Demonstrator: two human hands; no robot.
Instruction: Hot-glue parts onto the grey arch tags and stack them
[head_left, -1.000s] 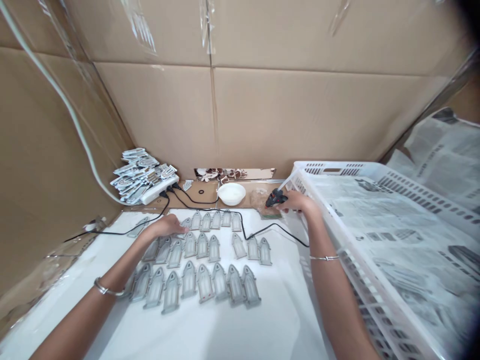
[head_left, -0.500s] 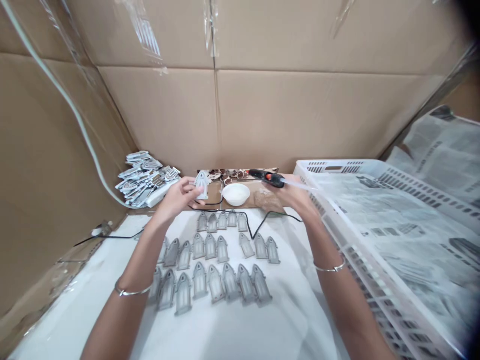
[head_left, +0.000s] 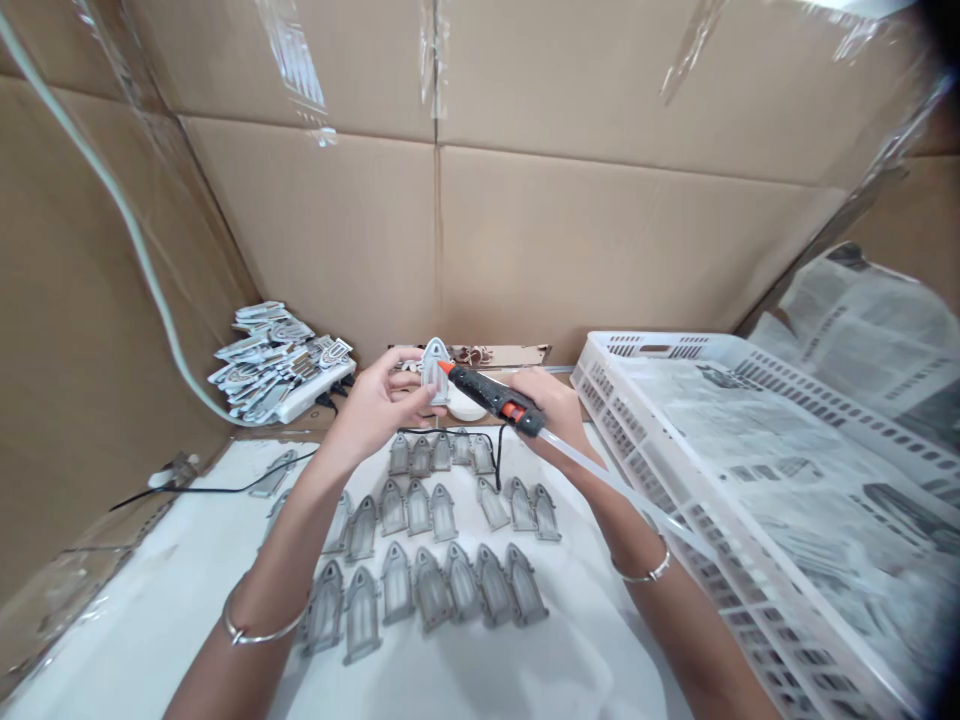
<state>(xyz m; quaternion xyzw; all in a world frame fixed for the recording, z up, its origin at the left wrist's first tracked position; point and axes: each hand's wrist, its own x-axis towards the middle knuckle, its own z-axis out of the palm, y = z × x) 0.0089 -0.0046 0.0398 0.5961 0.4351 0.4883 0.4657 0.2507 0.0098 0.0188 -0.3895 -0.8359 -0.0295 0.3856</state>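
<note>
Between the thumb and fingers of my left hand [head_left: 386,405] is a small grey arched frame [head_left: 434,368], held upright. My right hand [head_left: 551,405] grips a black glue gun [head_left: 487,392] with an orange nozzle and a long clear glue stick [head_left: 622,490] out of its back. The nozzle points left, at or very near the frame's face; I cannot tell if they touch. Below my hands, several similar arched frames [head_left: 431,588] lie in rows on the white table surface [head_left: 570,640]. A white bowl [head_left: 466,404] is partly hidden behind the glue gun.
A pile of pale arched pieces [head_left: 274,360] sits at the back left over a white power strip [head_left: 311,392]. To the right stands a white plastic crate [head_left: 600,400] lined with newspaper [head_left: 750,430]. A black cord [head_left: 225,488] crosses the table; cardboard walls [head_left: 322,230] rise behind.
My right hand has brought the glue gun left and down, its nozzle now at the frame. My left hand has moved the frame slightly right. The view has shifted a little.
</note>
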